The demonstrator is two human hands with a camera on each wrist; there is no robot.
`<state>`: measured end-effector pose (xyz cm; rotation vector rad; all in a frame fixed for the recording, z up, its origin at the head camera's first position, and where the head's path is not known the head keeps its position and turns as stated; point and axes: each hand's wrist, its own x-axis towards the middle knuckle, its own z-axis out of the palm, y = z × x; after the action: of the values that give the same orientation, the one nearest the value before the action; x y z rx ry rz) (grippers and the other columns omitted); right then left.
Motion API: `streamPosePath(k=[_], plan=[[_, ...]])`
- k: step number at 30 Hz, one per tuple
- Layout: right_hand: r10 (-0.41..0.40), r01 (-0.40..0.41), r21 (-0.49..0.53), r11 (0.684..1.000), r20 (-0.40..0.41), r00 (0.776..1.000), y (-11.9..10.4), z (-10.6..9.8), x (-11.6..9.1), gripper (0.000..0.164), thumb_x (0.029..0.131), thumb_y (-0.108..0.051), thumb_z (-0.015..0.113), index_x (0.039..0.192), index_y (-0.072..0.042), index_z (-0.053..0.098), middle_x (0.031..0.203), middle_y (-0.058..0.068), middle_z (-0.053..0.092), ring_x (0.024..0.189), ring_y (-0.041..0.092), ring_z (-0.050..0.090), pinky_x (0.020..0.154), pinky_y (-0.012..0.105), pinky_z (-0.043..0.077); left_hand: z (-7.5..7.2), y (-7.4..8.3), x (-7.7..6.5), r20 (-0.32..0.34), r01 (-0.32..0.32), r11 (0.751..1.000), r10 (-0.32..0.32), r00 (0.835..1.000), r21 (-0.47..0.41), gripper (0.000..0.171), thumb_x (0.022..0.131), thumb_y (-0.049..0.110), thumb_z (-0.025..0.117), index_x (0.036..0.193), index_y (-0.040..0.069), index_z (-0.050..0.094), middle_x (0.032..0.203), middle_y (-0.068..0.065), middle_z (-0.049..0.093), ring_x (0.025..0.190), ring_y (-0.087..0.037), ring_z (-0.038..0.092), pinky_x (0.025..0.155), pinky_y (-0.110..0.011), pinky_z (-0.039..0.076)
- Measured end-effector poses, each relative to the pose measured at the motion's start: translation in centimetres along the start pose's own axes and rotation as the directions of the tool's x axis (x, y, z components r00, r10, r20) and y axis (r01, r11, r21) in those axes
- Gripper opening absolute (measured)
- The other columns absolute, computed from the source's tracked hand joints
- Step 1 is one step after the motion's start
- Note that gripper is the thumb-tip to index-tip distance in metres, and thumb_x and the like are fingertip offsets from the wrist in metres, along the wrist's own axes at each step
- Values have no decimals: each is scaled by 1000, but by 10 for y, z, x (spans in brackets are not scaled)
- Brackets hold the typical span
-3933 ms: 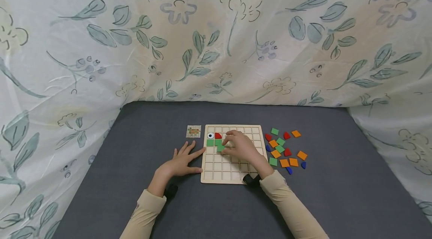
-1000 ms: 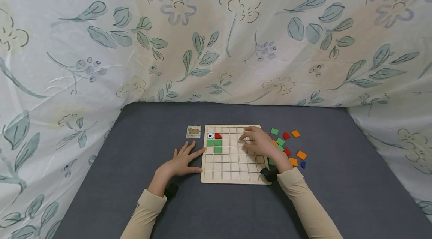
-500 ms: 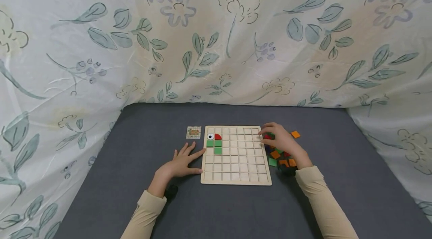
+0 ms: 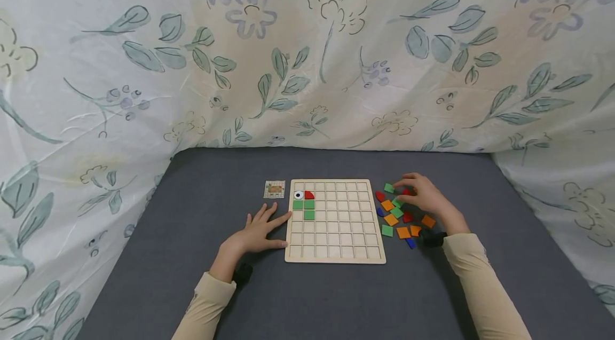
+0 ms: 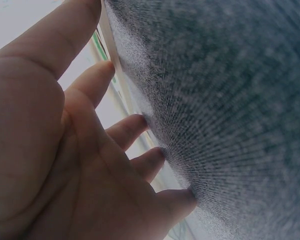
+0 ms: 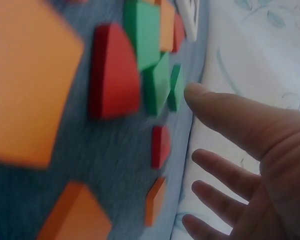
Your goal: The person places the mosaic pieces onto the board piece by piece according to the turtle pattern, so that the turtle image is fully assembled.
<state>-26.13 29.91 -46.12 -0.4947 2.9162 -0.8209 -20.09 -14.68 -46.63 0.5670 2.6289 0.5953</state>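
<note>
While the left hand lies with fingers spread on the cloth, its index finger and thumb meet the left edge of the board. It grips nothing; the contact presumably keeps the board from sliding. The right hand is poised above the loose tiles, thumb and fingertips apart, with no tile visible between them. The loose tiles are heaped just right of the board, probably to stay within that hand's reach. The card lies flat beyond the left hand, beside the board's far left corner, where both appear viewable together.

Near that corner, the eye tile and red tile sit side by side. Two green tiles adjoin them on the near side; a third lies nearer, below the right one. Each sits in its own cell, the grid presumably serving to align them.

Part of the loose heap is masked by the right hand and its wrist camera. Whether the right thumb touches a green tile cannot be determined. The card's print is too small to read. The left wrist view shows only a sliver of the board; in the right wrist view, the nearest tiles are blurred and cropped.
</note>
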Motion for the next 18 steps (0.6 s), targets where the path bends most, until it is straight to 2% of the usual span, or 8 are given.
streamPosePath(k=[7,18], plan=[[-7,6,-65,998,-16,1000,14,-5,-3,28,88,-9,63,115,-1,64,132,34,39,119,53,34,94,67,30,0,1,-1,-1,0,1000,0,1000,1,74,83,47,64,146,28,31,155,-14,10,141,-39,-2,106,-66,0],[10,-11,-83,997,-22,1000,28,-6,-6,27,86,-6,63,113,0,65,130,35,40,117,55,34,93,68,29,-2,2,-1,1,-1,1000,1,1000,-5,73,83,45,64,146,28,31,155,-15,10,141,-39,-2,106,-66,0]])
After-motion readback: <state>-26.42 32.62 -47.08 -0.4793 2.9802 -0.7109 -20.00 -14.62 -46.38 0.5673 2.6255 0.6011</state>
